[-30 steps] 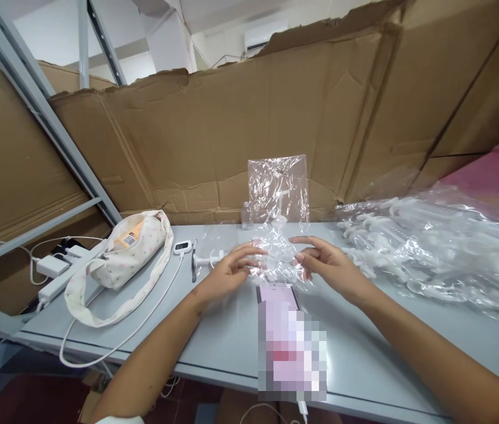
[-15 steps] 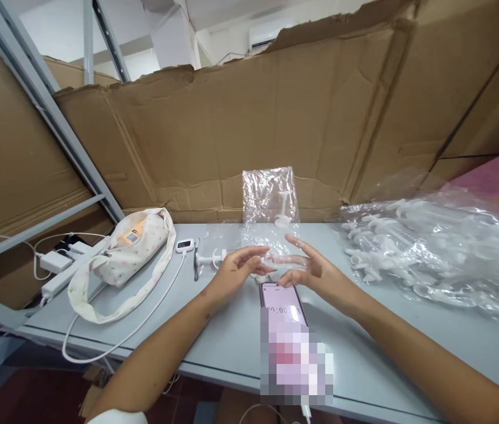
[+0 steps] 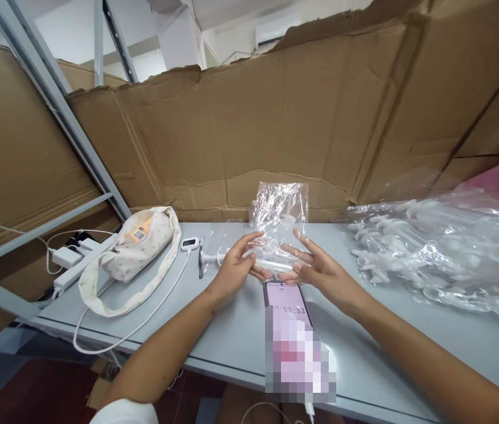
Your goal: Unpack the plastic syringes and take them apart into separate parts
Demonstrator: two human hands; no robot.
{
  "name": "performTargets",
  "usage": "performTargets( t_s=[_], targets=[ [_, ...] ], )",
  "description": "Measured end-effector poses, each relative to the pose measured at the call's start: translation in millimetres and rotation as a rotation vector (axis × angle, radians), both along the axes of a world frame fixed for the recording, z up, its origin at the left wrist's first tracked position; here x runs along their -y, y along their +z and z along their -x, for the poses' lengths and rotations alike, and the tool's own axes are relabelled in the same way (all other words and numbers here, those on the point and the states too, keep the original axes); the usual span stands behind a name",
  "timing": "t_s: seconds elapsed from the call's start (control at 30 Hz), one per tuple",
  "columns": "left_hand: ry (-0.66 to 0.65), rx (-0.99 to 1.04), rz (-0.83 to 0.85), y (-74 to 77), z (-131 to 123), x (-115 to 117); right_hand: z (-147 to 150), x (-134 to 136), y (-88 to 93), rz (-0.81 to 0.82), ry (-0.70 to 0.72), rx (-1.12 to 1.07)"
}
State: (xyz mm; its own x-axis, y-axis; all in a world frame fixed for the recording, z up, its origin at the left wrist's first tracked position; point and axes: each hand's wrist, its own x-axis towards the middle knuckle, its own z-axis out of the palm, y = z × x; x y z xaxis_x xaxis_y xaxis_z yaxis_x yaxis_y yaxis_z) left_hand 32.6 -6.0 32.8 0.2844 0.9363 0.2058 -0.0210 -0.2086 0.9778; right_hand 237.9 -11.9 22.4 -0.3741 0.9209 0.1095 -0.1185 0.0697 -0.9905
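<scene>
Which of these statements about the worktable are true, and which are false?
1. The left hand pinches a clear plastic bag, and the right hand meets it with fingers spread. True.
2. A phone lies on the table, just on the person's side of the hands. True.
3. The flowered pouch lies to the right of the hands. False: the flowered pouch lies to their left, beside a white cable.
4. The heap of bagged white plastic parts sits at the table's left end. False: the heap is on the right.
5. Brown cardboard stands behind the table. True.
</scene>
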Motion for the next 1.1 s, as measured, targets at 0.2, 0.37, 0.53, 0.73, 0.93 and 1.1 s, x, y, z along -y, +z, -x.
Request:
performTargets(
  t_s=[0.2, 0.37, 0.53, 0.73, 0.93, 1.1],
  targets=[
    [0.009, -0.03, -0.144, -0.1, 3, 2, -3, 7, 4.1, -0.081, 0.07, 0.044],
    [-0.004, 0.001, -0.11, 0.4, 6, 0, 0, 7, 4.0, -0.124, 0.066, 0.05],
    [-0.063, -0.046, -0.097, 3.8, 13, -4, 3, 5, 10.5, -0.127, -0.021, 0.068],
    [0.026, 0.013, -0.137, 22.4, 23, -4, 15, 1, 22.6, -0.19, -0.033, 0.095],
    [0.328, 0.054, -0.271, 44.0, 66, -3, 36, -24, 40.5, -0.494, 0.021, 0.615],
    [0.482, 0.125, -0.214, 47.6, 98, 3, 84, -41, 44.1, -0.872, 0.13, 1.262]
  ],
)
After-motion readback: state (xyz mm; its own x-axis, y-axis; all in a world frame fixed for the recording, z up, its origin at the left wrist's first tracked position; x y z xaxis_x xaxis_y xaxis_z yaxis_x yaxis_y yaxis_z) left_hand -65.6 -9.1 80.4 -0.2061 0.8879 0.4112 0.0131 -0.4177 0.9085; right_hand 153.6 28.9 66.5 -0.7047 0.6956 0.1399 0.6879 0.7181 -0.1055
